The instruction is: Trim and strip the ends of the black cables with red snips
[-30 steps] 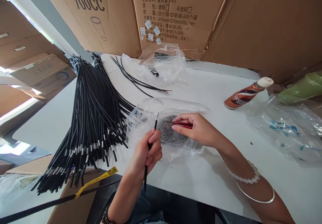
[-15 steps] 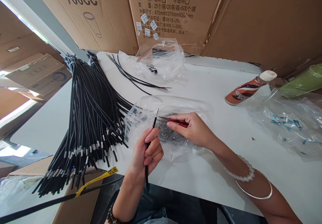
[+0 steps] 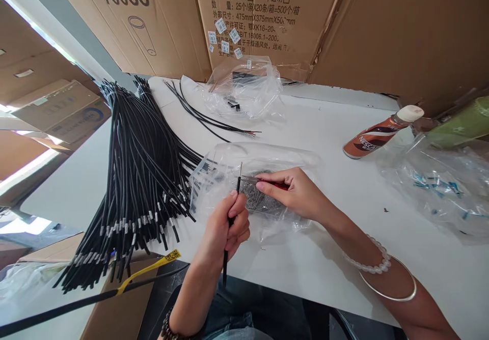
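Note:
My left hand (image 3: 232,223) is closed around a black cable (image 3: 225,266), whose stripped, silvery end points up above the fist. In my right hand (image 3: 301,192) are small red-handled snips (image 3: 280,185) with thin pointed metal blades. Their tips are at the cable just below the bare end; whether the blades touch it I cannot tell. Under the hands lies a clear plastic bag (image 3: 225,151) with a tangle of fine grey wire bits (image 3: 255,197) on or in it.
Bundles of black cables (image 3: 133,167) with silvery ends cover the left side. Several loose cables (image 3: 206,118) and a clear bag of small black parts (image 3: 260,95) lie behind. On the right are a bottle (image 3: 376,134) and plastic bags (image 3: 439,192). Cardboard boxes (image 3: 260,24) wall the back.
The bare cable end now stands more upright, and my left hand has shifted slightly right. My right hand has moved slightly right and up, with the snips still beside the cable.

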Demonstrator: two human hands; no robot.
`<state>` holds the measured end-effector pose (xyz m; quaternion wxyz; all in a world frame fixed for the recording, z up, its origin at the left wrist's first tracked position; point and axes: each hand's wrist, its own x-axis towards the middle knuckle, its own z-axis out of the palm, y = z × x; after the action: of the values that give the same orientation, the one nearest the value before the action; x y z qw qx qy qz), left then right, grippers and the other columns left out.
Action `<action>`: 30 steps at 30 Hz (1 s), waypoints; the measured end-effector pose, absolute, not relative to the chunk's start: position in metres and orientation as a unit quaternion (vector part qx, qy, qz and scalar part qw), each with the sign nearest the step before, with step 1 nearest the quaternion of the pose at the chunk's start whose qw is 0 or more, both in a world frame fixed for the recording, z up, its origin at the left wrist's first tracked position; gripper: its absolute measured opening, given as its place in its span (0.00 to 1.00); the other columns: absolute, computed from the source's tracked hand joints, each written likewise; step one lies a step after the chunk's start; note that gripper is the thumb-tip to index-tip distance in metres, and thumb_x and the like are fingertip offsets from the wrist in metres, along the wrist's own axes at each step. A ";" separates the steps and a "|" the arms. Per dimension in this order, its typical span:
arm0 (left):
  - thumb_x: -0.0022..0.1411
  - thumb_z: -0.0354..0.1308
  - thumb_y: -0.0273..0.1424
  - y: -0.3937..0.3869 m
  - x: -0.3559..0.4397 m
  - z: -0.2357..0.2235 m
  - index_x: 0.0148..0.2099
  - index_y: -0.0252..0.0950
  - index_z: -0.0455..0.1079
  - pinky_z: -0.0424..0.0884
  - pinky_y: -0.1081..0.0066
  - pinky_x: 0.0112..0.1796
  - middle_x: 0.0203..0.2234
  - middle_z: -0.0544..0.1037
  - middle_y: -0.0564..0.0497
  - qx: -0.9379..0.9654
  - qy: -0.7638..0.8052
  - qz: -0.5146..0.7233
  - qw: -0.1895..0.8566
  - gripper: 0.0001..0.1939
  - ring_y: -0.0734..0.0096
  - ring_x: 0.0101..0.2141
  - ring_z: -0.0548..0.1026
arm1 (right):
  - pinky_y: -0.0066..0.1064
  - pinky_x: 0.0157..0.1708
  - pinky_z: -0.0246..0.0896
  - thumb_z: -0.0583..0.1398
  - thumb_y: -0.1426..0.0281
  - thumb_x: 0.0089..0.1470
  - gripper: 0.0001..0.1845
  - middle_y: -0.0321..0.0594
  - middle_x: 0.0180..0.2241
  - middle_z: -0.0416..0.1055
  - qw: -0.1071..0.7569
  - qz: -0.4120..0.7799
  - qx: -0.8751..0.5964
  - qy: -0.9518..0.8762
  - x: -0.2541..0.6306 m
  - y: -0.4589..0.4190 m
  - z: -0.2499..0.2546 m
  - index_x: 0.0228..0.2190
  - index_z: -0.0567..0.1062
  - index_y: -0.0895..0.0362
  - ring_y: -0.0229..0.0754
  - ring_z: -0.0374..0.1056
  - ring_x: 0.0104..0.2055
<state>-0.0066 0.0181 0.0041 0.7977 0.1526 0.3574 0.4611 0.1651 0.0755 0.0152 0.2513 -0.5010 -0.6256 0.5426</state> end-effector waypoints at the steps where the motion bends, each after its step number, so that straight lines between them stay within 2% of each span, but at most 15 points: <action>1: 0.70 0.47 0.38 0.018 -0.006 0.004 0.21 0.38 0.52 0.46 0.83 0.10 0.07 0.48 0.63 0.154 0.359 0.461 0.797 0.24 0.84 0.08 0.40 | 0.39 0.48 0.70 0.63 0.57 0.56 0.20 0.40 0.41 0.78 0.255 0.543 -0.499 -0.625 0.165 0.075 0.015 0.47 0.80 0.53 0.48 0.74 0.46; 8: 0.68 0.48 0.39 0.018 -0.006 0.005 0.21 0.38 0.51 0.43 0.83 0.10 0.06 0.47 0.63 0.160 0.363 0.462 0.794 0.23 0.84 0.08 0.39 | 0.36 0.50 0.71 0.63 0.60 0.57 0.17 0.38 0.48 0.75 0.271 0.538 -0.484 -0.634 0.166 0.073 0.021 0.47 0.80 0.51 0.48 0.72 0.51; 16: 0.66 0.50 0.42 0.016 -0.001 0.001 0.22 0.39 0.50 0.42 0.82 0.10 0.06 0.47 0.64 0.184 0.368 0.454 0.790 0.23 0.84 0.08 0.39 | 0.33 0.48 0.72 0.63 0.61 0.57 0.17 0.37 0.47 0.75 0.289 0.540 -0.477 -0.630 0.164 0.071 0.021 0.47 0.79 0.51 0.47 0.71 0.53; 25: 0.66 0.51 0.42 0.015 0.015 0.002 0.22 0.38 0.53 0.42 0.82 0.11 0.07 0.49 0.63 0.245 0.403 0.415 0.778 0.22 0.85 0.09 0.40 | 0.31 0.54 0.70 0.64 0.61 0.56 0.17 0.38 0.48 0.75 0.313 0.536 -0.487 -0.615 0.161 0.070 0.024 0.46 0.80 0.55 0.46 0.69 0.56; 30: 0.66 0.50 0.42 0.016 0.015 -0.002 0.22 0.39 0.53 0.42 0.81 0.12 0.08 0.49 0.64 0.256 0.419 0.417 0.765 0.22 0.85 0.10 0.40 | 0.34 0.49 0.73 0.63 0.60 0.57 0.17 0.38 0.47 0.76 0.334 0.489 -0.499 -0.633 0.170 0.071 0.031 0.45 0.80 0.55 0.47 0.72 0.52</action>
<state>0.0155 0.0161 -0.0016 0.7650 0.2559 0.4193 0.4165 0.1700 0.0708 0.0313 0.3340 -0.4987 -0.6329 0.4890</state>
